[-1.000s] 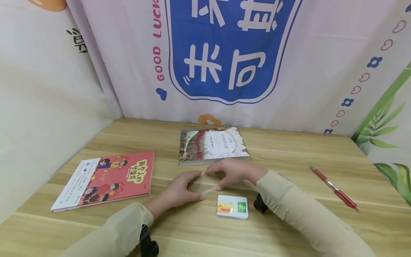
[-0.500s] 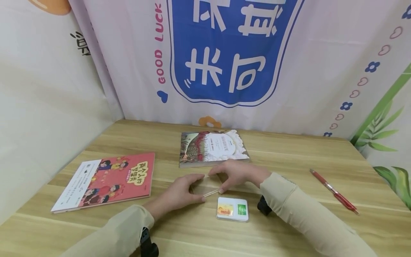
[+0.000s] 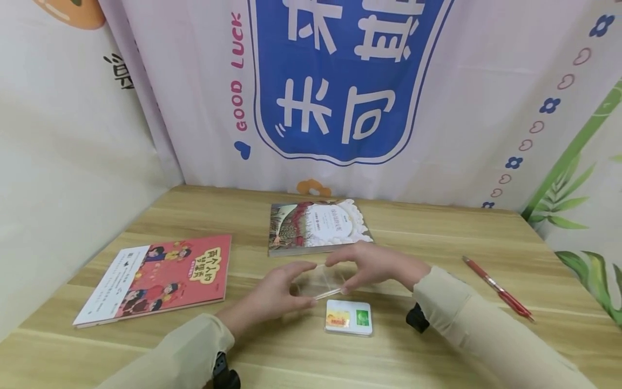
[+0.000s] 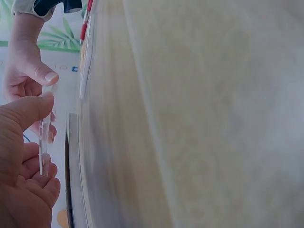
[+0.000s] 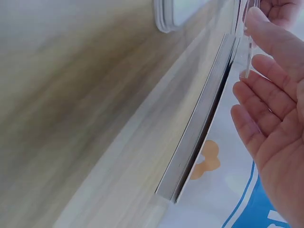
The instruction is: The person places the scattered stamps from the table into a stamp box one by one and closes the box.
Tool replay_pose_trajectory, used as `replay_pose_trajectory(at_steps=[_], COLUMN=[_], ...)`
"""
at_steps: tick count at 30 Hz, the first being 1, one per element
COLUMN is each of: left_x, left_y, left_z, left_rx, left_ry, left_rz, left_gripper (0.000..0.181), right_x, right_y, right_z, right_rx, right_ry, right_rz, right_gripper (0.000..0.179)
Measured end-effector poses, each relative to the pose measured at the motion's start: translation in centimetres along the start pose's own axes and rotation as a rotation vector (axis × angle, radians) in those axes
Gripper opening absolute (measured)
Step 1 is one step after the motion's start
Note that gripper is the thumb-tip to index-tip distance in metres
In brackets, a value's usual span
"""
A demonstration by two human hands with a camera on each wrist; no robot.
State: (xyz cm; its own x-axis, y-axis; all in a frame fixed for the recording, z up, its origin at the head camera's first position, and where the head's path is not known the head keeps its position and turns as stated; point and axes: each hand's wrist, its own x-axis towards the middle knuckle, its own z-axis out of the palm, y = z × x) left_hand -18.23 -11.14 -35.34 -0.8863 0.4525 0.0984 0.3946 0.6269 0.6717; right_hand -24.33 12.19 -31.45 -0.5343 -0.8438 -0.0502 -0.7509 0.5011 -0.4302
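A clear, flat plastic cover is held by its two ends between both hands, above the table in the wrist views. My left hand pinches its left end, thumb on the near side and fingers beyond. The right hand grips the other end likewise; its remaining fingers extend loosely in the right wrist view. Edge-on, the cover looks thin with a small lip. Just in front of the hands lies a rounded white flat case with a yellow picture and a green one.
Behind the hands lies a book with a white lace pattern. A red book is on the left, a red pen on the right. A printed curtain hangs along the table's back edge.
Both hands shift slightly right relative to the white case, carrying the clear cover, which shows more between them. Books, pen and white case stay put; the head view shifts a little.
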Motion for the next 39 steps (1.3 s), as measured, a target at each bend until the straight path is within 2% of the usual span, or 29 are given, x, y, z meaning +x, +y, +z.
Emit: replay_pose_trajectory(at_steps=[10,15,19,29,39], left_x=[0.0,0.0,0.0,0.2,0.3], left_y=[1.1,1.5,1.8,2.2,2.2], left_z=[0.3,0.5,0.6,1.1,1.7], left_rx=[0.008,0.064,0.098,0.116,0.144], left_ry=[-0.045,-0.054,-0.074,-0.156,-0.22], left_rz=[0.078,0.174,0.223,0.276,0.299], left_gripper=[0.069,0.066,0.066,0.067,0.066], right_x=[-2.6,-3.8,-4.8,-6.7,-7.8], right_y=[-0.6,-1.2,-1.9,-2.8,-3.2], right_z=[0.8,1.5,2.1,3.9,5.2], right_rx=[0.032,0.036,0.056,0.151,0.219], right_ry=[0.113,0.186,0.239,0.351,0.368], right_rz=[0.043,0.067,0.098,0.142,0.182], right_gripper=[0.049,0.051,0.051,0.047,0.051])
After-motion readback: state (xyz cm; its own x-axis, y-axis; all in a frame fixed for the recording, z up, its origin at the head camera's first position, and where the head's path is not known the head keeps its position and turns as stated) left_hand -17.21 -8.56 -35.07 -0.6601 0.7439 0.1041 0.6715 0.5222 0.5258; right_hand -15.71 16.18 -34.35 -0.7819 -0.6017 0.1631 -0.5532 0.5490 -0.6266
